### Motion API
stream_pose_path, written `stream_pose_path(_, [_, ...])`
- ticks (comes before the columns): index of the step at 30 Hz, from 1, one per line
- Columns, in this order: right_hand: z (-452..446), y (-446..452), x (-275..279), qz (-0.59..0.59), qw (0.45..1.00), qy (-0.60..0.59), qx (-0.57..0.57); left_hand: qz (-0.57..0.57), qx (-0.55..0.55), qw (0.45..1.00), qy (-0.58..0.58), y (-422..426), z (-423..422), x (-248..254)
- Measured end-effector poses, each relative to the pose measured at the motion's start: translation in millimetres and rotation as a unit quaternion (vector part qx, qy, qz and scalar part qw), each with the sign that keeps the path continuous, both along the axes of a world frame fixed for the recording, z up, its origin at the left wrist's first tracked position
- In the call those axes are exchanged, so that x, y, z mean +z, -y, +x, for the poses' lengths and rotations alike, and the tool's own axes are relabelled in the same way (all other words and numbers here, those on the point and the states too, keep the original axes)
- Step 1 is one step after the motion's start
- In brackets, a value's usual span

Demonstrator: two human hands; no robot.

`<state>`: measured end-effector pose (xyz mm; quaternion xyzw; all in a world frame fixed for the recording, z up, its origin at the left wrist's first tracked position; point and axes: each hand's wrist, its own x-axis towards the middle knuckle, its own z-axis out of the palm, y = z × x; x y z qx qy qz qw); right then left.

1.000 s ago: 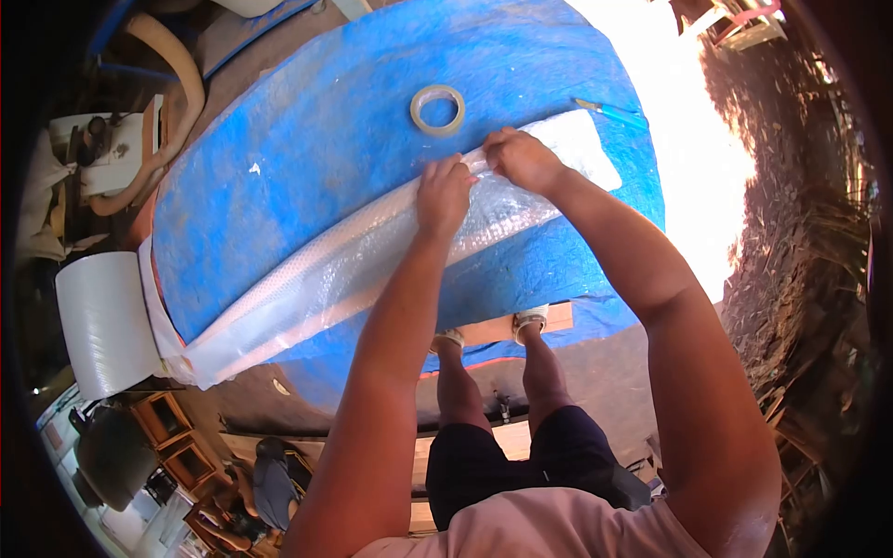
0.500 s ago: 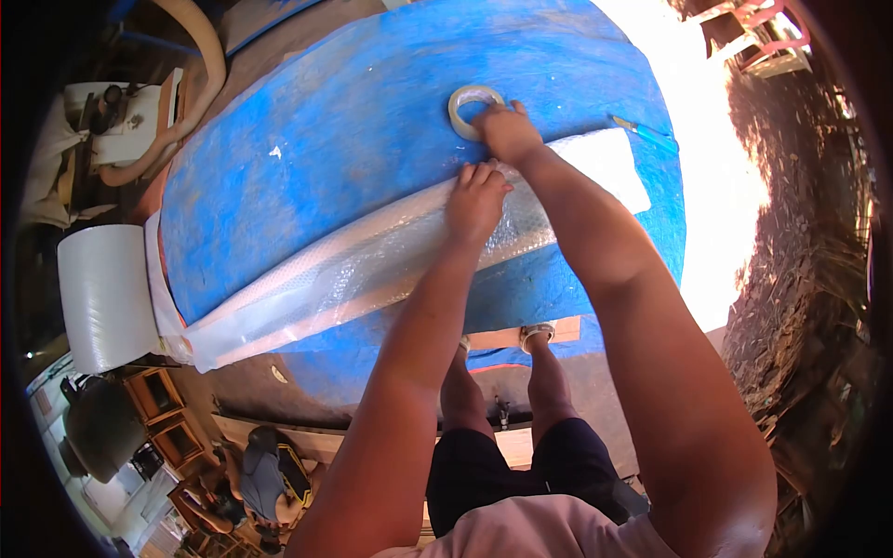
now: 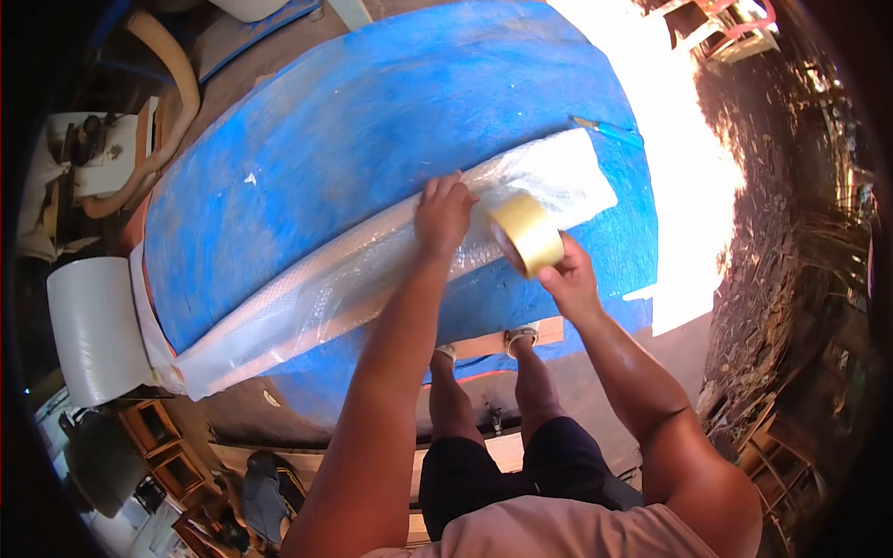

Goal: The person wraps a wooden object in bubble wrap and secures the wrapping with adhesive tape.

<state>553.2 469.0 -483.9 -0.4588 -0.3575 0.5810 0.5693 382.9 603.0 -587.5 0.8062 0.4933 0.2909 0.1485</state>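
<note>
Bubble wrap (image 3: pixel 321 279) lies folded in a long strip across the blue-covered table (image 3: pixel 326 139); whatever is inside shows only as a pale pinkish form. My left hand (image 3: pixel 444 216) rests on the strip's far edge, fingers laid over it and thumb apart. A roll of yellowish packing tape (image 3: pixel 534 242) is gripped at its rim by my right hand (image 3: pixel 571 279), held above the near side of the wrap. Beyond the wrap's right end lies a blue-handled cutter (image 3: pixel 609 130).
At the table's left end stands a large roll of bubble wrap (image 3: pixel 97 330), joined to the strip. A thick hose (image 3: pixel 181 88) curves at the upper left. A person (image 3: pixel 265 493) is at the lower left. A reddish chair (image 3: pixel 730 28) stands at the upper right.
My right hand has picked the tape roll up off the table and brought it toward me over the wrap. My left hand stays on the wrap, its fingers slightly shifted.
</note>
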Motion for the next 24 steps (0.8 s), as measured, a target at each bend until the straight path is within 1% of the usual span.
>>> stream_pose_path(1, [-3,15,-3,-0.05,0.996,-0.066,-0.02,-0.004,0.0,1.0,0.003,0,0,0])
stream_pose_path(2, [-6,27,-7,-0.05,0.996,-0.069,-0.024,-0.008,0.0,1.0,0.007,0,0,-1])
stream_pose_path(4, [-12,46,-14,-0.068,0.99,-0.116,-0.036,-0.002,0.0,1.0,-0.01,-1,0,-4])
stream_pose_path(6, [-16,58,-9,-0.064,0.989,-0.121,-0.047,0.005,-0.002,1.0,-0.024,-2,2,-3])
stream_pose_path(8, [-14,70,-2,-0.015,0.991,-0.131,-0.032,0.021,-0.009,0.999,-0.03,-1,1,-1])
stream_pose_path(12, [1,86,3,-0.015,0.989,-0.15,-0.006,0.008,-0.018,1.0,-0.02,0,1,6])
stream_pose_path(13, [5,88,4,-0.014,0.989,-0.149,-0.01,-0.003,-0.016,0.999,-0.027,1,1,8])
stream_pose_path(15, [11,87,8,0.059,0.995,-0.085,0.013,-0.014,-0.017,0.999,-0.034,2,2,10])
stream_pose_path(18, [22,93,15,0.056,0.996,-0.06,0.029,-0.025,-0.015,0.999,-0.044,4,2,12])
stream_pose_path(21, [28,99,15,0.064,0.993,-0.094,0.018,-0.04,-0.012,0.998,-0.045,5,4,15])
stream_pose_path(24, [32,104,14,0.081,0.992,-0.1,0.018,-0.05,-0.007,0.997,-0.053,7,4,14])
